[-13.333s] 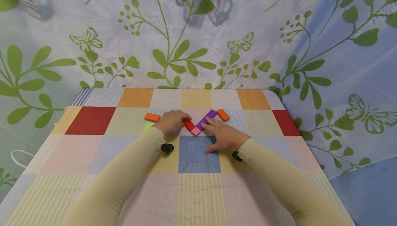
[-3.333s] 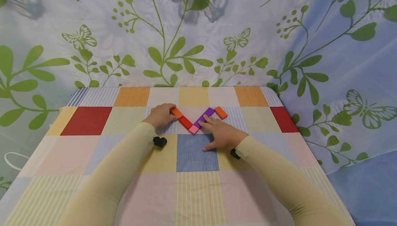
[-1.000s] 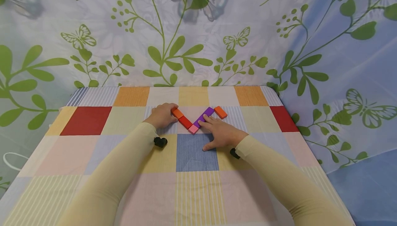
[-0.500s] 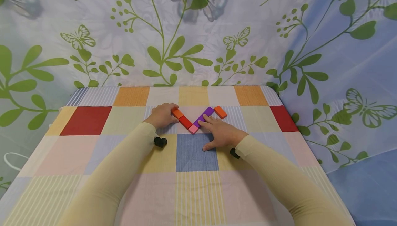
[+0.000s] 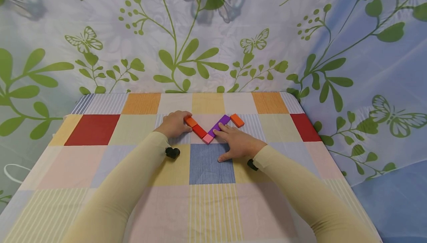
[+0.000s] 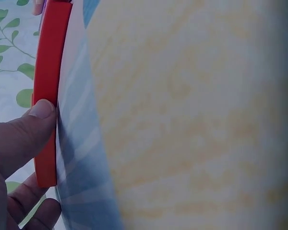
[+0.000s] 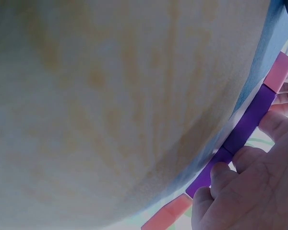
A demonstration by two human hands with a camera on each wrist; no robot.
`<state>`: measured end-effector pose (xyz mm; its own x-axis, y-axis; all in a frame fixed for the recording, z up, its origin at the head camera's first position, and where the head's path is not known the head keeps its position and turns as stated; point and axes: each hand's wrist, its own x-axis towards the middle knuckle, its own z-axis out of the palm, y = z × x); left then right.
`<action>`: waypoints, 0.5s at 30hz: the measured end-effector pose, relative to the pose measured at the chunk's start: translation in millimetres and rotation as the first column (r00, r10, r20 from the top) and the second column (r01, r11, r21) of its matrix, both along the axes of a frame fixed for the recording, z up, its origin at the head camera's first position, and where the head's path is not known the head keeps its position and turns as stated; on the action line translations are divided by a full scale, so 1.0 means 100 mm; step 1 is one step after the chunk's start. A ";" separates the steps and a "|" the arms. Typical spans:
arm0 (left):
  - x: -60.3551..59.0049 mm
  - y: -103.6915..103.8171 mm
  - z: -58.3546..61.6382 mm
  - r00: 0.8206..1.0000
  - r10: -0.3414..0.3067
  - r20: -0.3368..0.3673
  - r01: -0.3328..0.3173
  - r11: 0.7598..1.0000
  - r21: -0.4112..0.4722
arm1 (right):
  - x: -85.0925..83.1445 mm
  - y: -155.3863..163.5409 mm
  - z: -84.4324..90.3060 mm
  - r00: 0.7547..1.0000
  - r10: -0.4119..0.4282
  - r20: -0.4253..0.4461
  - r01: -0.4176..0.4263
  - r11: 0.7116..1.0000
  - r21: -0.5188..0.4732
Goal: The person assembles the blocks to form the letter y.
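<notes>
In the head view my left hand [image 5: 173, 123] pinches an orange block [image 5: 191, 121] at its far end. That block lines up end to end with a red block [image 5: 199, 131]; the left wrist view shows the thumb [image 6: 40, 111] near their joint. A small pink block [image 5: 208, 139] forms the corner of a V. Its other arm is a pair of purple blocks [image 7: 252, 117], end to end, with a seam showing in the right wrist view. My right hand [image 5: 238, 143] rests its spread fingers along the purple pair, thumb out on the cloth.
A second orange block [image 5: 237, 120] lies by the far end of the purple pair, angled away from it. A patchwork cloth [image 5: 213, 213] covers the table. Leaf-patterned curtains [image 5: 150, 32] hang behind and at the sides; a white cord [image 5: 13, 174] loops at left.
Since the oldest frame, the left hand has gone from the red block to the orange one, which now extends the red. A light green piece at left is out of sight. The last second shows no movement.
</notes>
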<state>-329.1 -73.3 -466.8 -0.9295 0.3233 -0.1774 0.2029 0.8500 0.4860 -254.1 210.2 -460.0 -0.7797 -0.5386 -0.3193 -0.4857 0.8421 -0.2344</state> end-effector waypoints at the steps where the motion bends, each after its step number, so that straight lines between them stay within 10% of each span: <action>1: 0.00 0.00 0.00 1.000 0.003 0.003 -0.003 1.000 0.002 | 0.00 0.00 0.00 1.000 0.001 0.000 -0.001 1.000 -0.001; 15: 0.05 -0.11 0.03 0.998 -0.034 -0.048 0.033 0.999 -0.027 | 0.03 0.01 0.02 1.000 0.012 0.000 -0.012 1.000 -0.011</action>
